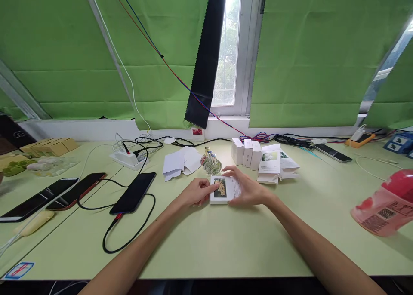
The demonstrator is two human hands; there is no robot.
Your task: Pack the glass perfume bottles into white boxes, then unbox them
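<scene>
A small white box [223, 189] with a flower picture on top lies on the pale green table [206, 243] in front of me. My left hand [195, 193] grips its left side, thumb on the picture. My right hand [247, 187] curls around its right side, fingers over the far edge. Just behind the box stand small glass perfume bottles [211, 162] with gold and silver caps. White folded paper inserts [181, 161] lie left of the bottles. Three upright white boxes [247, 152] and a pile of flat printed cartons [274, 162] sit to the right.
Three phones [133, 193] lie at the left, one on a black cable running to a white power strip [126, 157]. A pink bottle [385, 207] lies on its side at the right. Another phone [332, 152] and cables run along the window ledge. Tan boxes [50, 146] sit far left.
</scene>
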